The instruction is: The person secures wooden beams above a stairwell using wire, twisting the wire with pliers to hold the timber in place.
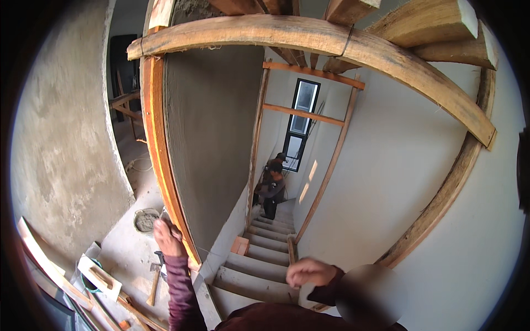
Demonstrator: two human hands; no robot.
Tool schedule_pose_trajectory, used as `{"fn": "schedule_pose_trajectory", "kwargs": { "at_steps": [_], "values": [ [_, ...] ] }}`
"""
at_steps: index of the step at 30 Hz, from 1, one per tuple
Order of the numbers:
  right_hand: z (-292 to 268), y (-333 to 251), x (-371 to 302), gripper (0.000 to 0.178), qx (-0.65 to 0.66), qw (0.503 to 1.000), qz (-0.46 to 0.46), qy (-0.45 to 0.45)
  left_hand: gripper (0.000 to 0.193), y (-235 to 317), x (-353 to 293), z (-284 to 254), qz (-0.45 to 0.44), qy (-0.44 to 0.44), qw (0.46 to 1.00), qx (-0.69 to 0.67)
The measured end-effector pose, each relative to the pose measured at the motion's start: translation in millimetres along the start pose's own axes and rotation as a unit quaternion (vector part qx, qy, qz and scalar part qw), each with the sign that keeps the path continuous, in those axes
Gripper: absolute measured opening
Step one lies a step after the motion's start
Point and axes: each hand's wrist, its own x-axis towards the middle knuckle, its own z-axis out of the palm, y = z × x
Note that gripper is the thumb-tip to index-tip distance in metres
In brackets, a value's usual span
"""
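Observation:
My left hand [170, 238] is closed beside the upright wooden post [158, 132]. A thin, pale strand, string or wire, seems to run from it toward the stairs; what the fingers grip is too small to make out. Over the upper steps of the staircase [259, 255], my right hand [310, 272] is held with curled fingers, and anything in them is hidden. A bucket of grey mortar [146, 222] stands on the floor just past my left hand. Near my left forearm lies a hammer [154, 282] with a wooden handle.
Two people [271, 190] stand lower on the stairs. A timber crossbeam [265, 32] spans overhead, and a wooden frame [302, 113] stands farther down. Orange bricks [240, 245] sit on a step. A plastering float [99, 276] and loose boards [55, 270] lie at the left.

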Motion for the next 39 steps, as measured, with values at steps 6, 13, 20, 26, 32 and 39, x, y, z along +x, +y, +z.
{"fn": "schedule_pose_trajectory", "kwargs": {
  "at_steps": [6, 13, 20, 26, 32, 39],
  "values": [
    [-39, 80, 2, 0.013, -0.474, 0.821, 0.022, 0.316, 0.038, 32, -26, 22, 0.082, -0.085, 0.993, -0.031],
    [2, 1, -4, 0.029, -0.061, 0.993, 0.080, -0.057, 0.051, -28, 43, 10, -0.053, -0.176, 0.980, -0.072],
    [-15, 35, -90, 0.023, -0.119, 0.899, 0.186, 0.379, 0.067, -82, 46, 38, -0.212, -0.649, 0.651, 0.333],
    [17, 35, -90, 0.013, -0.341, 0.829, 0.171, 0.408, 0.050, -36, -26, 125, 0.293, -0.530, 0.752, 0.262],
    [13, -10, -55, 0.008, -0.366, 0.806, 0.133, 0.446, 0.041, -64, -80, 110, -0.150, -0.762, 0.613, 0.146],
    [3, 3, -57, 0.006, -0.373, 0.766, 0.132, 0.507, 0.030, -63, -37, 101, 0.073, -0.747, 0.657, 0.076]
  ]
}}
